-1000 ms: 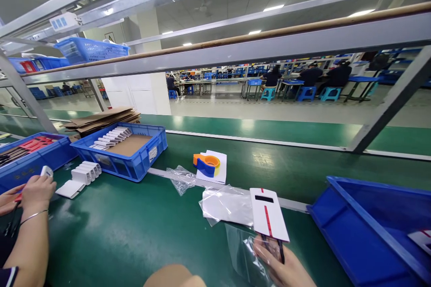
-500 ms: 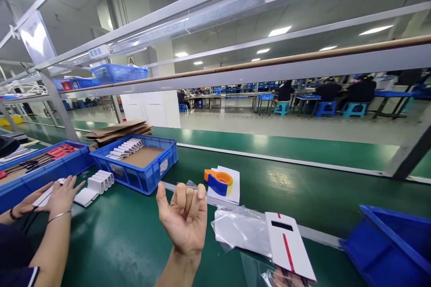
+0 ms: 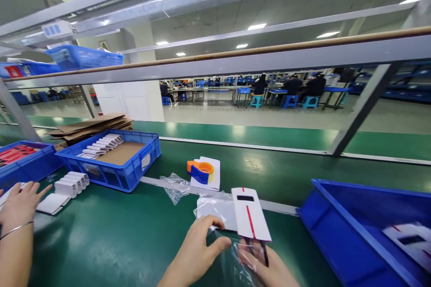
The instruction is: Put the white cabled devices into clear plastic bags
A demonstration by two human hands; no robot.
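My right hand (image 3: 261,260) is closed on the lower end of a white card package (image 3: 251,217) with a dark window and a red stripe; black cable-like strands show below the card. A clear bag (image 3: 232,262) lies between my two hands, partly over my right fingers. My left hand (image 3: 202,246) is just left of the bag, thumb and fingers apart, holding nothing. Beyond my hands, clear bags (image 3: 215,208) lie over white sheets. An orange and blue tape dispenser (image 3: 201,171) rests on white paper (image 3: 215,175).
At the right stands a blue bin (image 3: 336,224) with a packaged card inside. A blue crate (image 3: 141,161) of folded white cards stands left, beside a row of white cards (image 3: 72,184). A co-worker's hand (image 3: 20,206) is at the far left. Crumpled plastic (image 3: 175,187) lies mid-table.
The view has turned right, bringing the blue bin further in. My left hand has come down from its raised, curled pose to beside the clear bag and opened. More of my right hand shows.
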